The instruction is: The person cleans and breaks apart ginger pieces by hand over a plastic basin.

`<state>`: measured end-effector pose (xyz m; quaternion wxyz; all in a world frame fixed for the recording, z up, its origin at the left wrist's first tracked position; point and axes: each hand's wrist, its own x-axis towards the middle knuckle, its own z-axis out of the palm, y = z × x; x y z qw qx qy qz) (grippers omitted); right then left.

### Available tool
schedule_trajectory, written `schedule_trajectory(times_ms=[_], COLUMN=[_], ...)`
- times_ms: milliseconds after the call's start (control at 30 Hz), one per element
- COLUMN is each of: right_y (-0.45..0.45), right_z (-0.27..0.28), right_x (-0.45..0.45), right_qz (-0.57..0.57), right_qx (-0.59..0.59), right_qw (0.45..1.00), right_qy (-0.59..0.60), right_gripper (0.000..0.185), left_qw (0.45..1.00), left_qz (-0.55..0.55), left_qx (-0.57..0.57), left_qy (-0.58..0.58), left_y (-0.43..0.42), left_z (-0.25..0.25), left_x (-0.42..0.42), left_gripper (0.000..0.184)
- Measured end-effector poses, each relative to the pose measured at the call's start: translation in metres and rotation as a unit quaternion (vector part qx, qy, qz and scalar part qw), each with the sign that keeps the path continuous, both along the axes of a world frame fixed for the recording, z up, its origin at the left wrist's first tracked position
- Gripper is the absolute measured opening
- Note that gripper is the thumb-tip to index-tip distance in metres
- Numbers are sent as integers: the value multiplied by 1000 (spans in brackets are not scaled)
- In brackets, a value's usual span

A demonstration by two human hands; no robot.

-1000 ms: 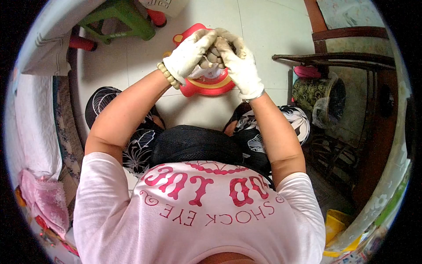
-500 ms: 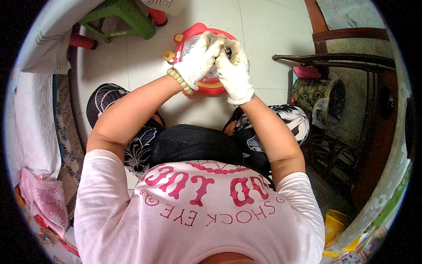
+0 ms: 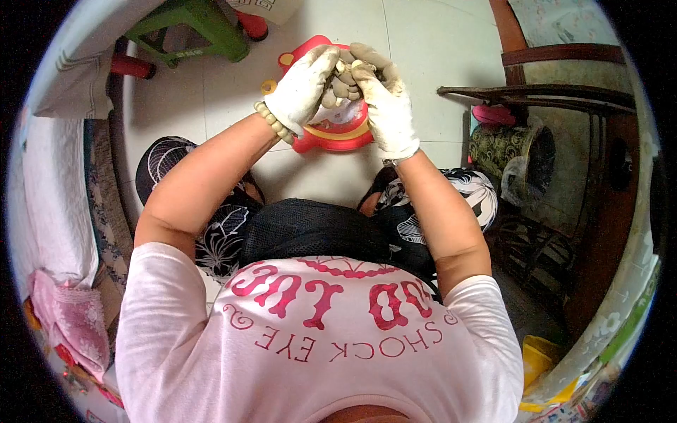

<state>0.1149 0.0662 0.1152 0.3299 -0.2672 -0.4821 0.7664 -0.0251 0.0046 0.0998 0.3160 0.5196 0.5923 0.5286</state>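
Both hands wear white work gloves with dirty grey palms and fingers. My left hand [image 3: 302, 86] is curled, its fingertips meeting those of my right hand [image 3: 385, 95]. The right thumb is bent in against the fingers. Tiny pale bits show between the fingertips, but what they are I cannot make out. Below the hands on the floor is a red, round plastic thing with yellow trim [image 3: 340, 139], like a small child's stool or tub. The gloves cover much of its top.
A green plastic stool [image 3: 189, 32] stands at the upper left, near red-and-black cylindrical legs [image 3: 132, 67]. A patterned bin [image 3: 502, 149] with a plastic bag is at the right, below a dark wooden bar [image 3: 536, 92]. My knees flank the red thing on the tiled floor [image 3: 423, 42].
My hands have turned so that the grey fingers and palms now face up and show more. They have moved slightly apart at the wrists, with fingertips still together.
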Motion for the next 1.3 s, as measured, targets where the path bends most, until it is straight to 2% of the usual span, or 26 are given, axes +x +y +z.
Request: schedule_trajectory(times_ms=[33, 67, 200, 267, 300, 400, 467, 533, 600, 667, 700, 800, 867, 900, 933, 967, 1000, 1067, 1100, 1133, 1167, 1200, 1267, 1300], right_y=[0, -1, 5, 5, 4, 4, 3, 1, 1, 2, 2, 1, 0, -2, -4, -5, -2, 8, 11, 13, 14, 13, 10, 3], right_z=[4, 7, 6, 11, 10, 8, 10, 11, 10, 8, 6, 6, 16, 17, 16, 16, 6, -22, -25, -26, -28, -30, -34, -17], right_x=[-1, -2, 2, 3, 3, 0, -1, 1, 2, 4, 3, 2, -1, -4, -8, -10, -8, -3, -5, -6, -7, -7, -7, -8], right_qz=[-16, -32, -11, -8, -8, -1, 10, 10, 11, 25, 25, 6, 12, 12, 16, 19, 19, 54, 55, 110, 161, 160, 129, 127], right_qx=[12, 25, 41, 24, 25, 70, 159, 150, 140, 49, 48, 52, -10, -10, 39, 87, 87, 358, 359, 194, 22, 22, -39, -57], right_qw=[1000, 999, 998, 997, 997, 996, 984, 984, 984, 996, 996, 998, 996, 996, 991, 982, 982, 907, 906, 954, 969, 969, 978, 975], right_qy=[-14, -29, -56, -68, -67, -48, -75, -92, -108, -65, -65, -28, -90, -90, -128, -165, -165, -216, -216, -203, -184, -186, -157, -172], right_gripper=[28, 28, 26, 26, 26, 28, 25, 22, 19, 15, 15, 16, 20, 20, 22, 26, 26, 39, 39, 47, 56, 56, 77, 84], left_qw=[963, 855, 841, 892, 900, 879, 894, 907, 910, 909, 907, 889, 883, 875, 875, 941, 983, 999, 991, 932, 823, 823, 757, 772], left_qz=[-2, -5, -34, -48, -24, 2, -17, -36, -38, -33, -28, -59, -26, 6, 6, -6, -17, -27, -49, -74, -42, -44, -2, 16], left_qx=[-44, -85, -63, -166, -157, -159, -168, -178, -114, -89, -62, -101, -121, -141, -141, -96, -47, 3, -75, -156, -234, -234, -322, -315], left_qy=[-266, -512, -536, -417, -406, -448, -415, -380, -397, -407, -416, -442, -453, -463, -464, -325, -178, -26, -102, -319, -515, -516, -568, -552], left_y=[1, 2, 0, 1, 0, 0, -1, -2, -3, -1, 0, -4, 0, 3, 4, 5, 7, 10, 12, 9, 7, 7, 11, 4], left_z=[5, 9, 19, 23, 25, 30, 28, 28, 27, 7, 8, 14, 10, 6, -3, -17, -34, -69, -88, -66, -43, -46, -54, -26], left_x=[2, 4, 6, 2, 6, 7, -2, -3, 3, 6, 7, 3, 7, 7, 5, 1, -4, -16, -22, -16, -11, -11, -14, -8], left_gripper=[30, 29, 28, 25, 24, 23, 23, 23, 23, 22, 21, 21, 22, 22, 22, 25, 29, 33, 36, 41, 46, 46, 54, 63])
